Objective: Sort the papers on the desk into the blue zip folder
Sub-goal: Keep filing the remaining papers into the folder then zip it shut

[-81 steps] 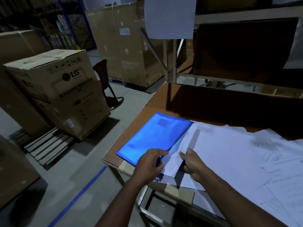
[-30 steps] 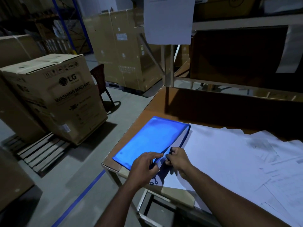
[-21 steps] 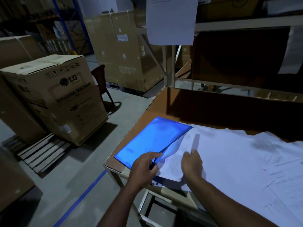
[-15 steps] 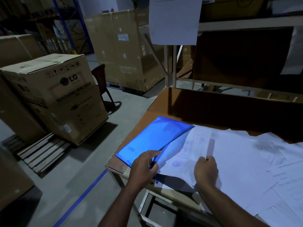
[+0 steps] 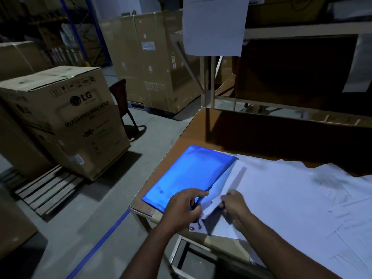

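The blue zip folder (image 5: 189, 176) lies flat at the near left corner of the surface (image 5: 181, 143), its near left edge almost at the surface's rim. The left hand (image 5: 184, 206) rests on the folder's near right corner, fingers curled round the open edge, which seems to be held apart. The right hand (image 5: 234, 206) is just beside it, and its fingers pinch the near end of a white sheet (image 5: 221, 190), which is being fed into the opening. This hand is blurred by motion, so the exact grip cannot be told. More papers (image 5: 291, 198) are spread loose over the right part of the surface, overlapping each other.

What could go wrong, as a judgement:

- The sheet may be creased or folded if its far corner is caught on the folder's mouth, because only one end is held and the rest is limp.
- The folder may be pushed toward the left rim, or off the surface, if the sheet is driven in hard and the left hand's hold is too light.
- The opening may close on the sheet if the left fingers slip; the plastic looks smooth & slippery.
- A 2nd sheet from the pile may be dragged along, since the papers overlap.
- A small cord or zip pull (image 5: 198, 225) hangs near the hands, approx. at the rim, and could be snagged.
- Light is poor, so misalignment may not be noticed early.
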### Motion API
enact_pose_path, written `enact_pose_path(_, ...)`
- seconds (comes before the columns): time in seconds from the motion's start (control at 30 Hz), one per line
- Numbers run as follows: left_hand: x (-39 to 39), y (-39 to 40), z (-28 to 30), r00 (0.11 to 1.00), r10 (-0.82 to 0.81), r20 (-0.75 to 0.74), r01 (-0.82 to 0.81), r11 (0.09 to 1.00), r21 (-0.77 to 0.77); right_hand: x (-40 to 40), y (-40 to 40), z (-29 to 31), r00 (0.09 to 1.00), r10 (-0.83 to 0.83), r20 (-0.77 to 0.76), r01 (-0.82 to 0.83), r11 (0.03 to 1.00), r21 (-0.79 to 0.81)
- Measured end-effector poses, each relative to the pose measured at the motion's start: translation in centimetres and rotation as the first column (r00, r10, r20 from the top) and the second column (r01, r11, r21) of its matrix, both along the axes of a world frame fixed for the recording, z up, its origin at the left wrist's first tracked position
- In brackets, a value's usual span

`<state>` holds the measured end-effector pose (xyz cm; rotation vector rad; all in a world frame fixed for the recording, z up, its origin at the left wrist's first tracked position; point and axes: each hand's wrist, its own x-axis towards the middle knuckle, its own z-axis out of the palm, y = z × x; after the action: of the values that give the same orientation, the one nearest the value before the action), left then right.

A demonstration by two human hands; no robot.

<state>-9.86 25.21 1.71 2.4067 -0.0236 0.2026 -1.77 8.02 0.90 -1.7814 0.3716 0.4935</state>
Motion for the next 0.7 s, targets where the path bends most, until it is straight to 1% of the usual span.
enact_pose_path(0.07, 0.0, -0.1, 0.0, 1.0, -0.014, -0.002, 0.014, 1.0, 0.002, 0.0, 0.9, 0.9, 0.992, 0.127, -0.027, -0.126, 0.992, 0.022)
enact_pose_path(0.1, -0.1, 0.0, 0.0, 1.0, -0.018, 0.0, 0.018, 1.0, 0.001, 0.3, 1.2, 1.1, 0.989, 0.148, -0.009, -0.148, 0.989, 0.024)
enact_pose_path(0.13, -0.2, 0.2, 0.0, 1.0, -0.016, 0.001, 0.016, 1.0, 0.001, 0.6, 1.4, 1.3, 0.988, 0.156, 0.001, -0.156, 0.987, 0.021)
enact_pose_path(0.23, -0.2, 0.8, -0.1, 1.0, 0.001, -0.004, -0.001, 1.0, -0.008, 1.5, 1.8, 1.0, 0.993, 0.102, 0.054, -0.105, 0.994, 0.04)
enact_pose_path(0.3, -0.2, 0.9, 0.0, 1.0, 0.007, -0.005, -0.007, 1.0, -0.004, 1.6, 2.4, 0.9, 0.997, 0.056, 0.045, -0.06, 0.994, 0.086)
enact_pose_path(0.37, -0.2, 1.1, -0.1, 1.0, 0.007, -0.001, -0.007, 1.0, 0.006, 1.5, 3.2, 0.9, 0.998, 0.046, 0.041, -0.049, 0.995, 0.087)
enact_pose_path(0.43, -0.2, 1.6, -0.1, 1.0, 0.014, 0.003, -0.014, 1.0, 0.011, 1.6, 4.0, 0.9, 0.997, 0.061, 0.054, -0.064, 0.997, 0.054)
enact_pose_path(0.5, -0.1, 2.2, -0.2, 1.0, 0.024, 0.004, -0.024, 0.999, 0.028, 1.4, 4.7, 1.4, 0.994, 0.093, 0.059, -0.097, 0.993, 0.061)
enact_pose_path(0.6, 0.1, 3.0, -0.5, 0.998, 0.058, 0.011, -0.058, 0.993, 0.1, 1.2, 5.2, 2.0, 0.985, 0.161, 0.062, -0.168, 0.974, 0.149)
enact_pose_path(0.63, 0.3, 3.2, -0.8, 0.997, 0.082, 0.008, -0.082, 0.99, 0.116, 1.0, 5.3, 2.2, 0.981, 0.176, 0.076, -0.188, 0.962, 0.196)
enact_pose_path(0.7, 0.9, 3.6, -1.3, 0.992, 0.127, -0.005, -0.125, 0.984, 0.125, 0.5, 4.9, 2.5, 0.973, 0.198, 0.117, -0.221, 0.947, 0.235)
